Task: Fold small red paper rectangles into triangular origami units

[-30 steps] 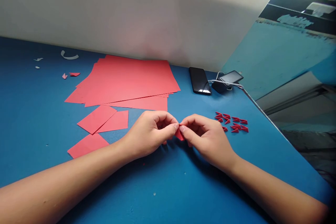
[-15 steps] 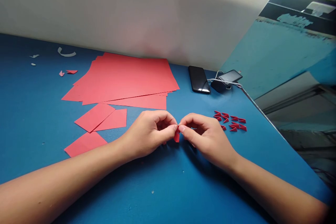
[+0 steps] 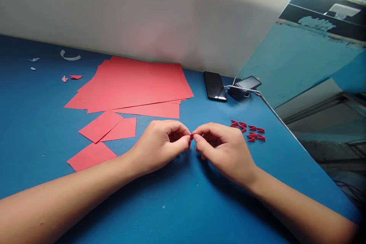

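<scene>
Between my two hands is a small folded piece of red paper [image 3: 191,136], held just above the blue table. My left hand [image 3: 168,141] pinches its left side between thumb and index finger. From the other side, the thumb and fingertips of my right hand [image 3: 223,145] grip it too. Most of the piece is hidden behind the fingers. Several small folded red paper triangles [image 3: 252,135] lie to the right of my right hand. Left of my left hand are red paper rectangles, two overlapping [image 3: 101,126] and one [image 3: 90,156] partly under my forearm.
A stack of large red sheets [image 3: 137,84] lies toward the wall. Right of it are a black phone [image 3: 215,86] and a second device [image 3: 248,83] with a white cable. Paper scraps [image 3: 70,56] and small red folded pieces [image 3: 76,77] sit at the far left. The table edge [image 3: 281,122] runs along the right.
The red piece has turned between my fingertips: its lower flap, which hung down between the hands, now shows less. The whole view has shifted slightly.
</scene>
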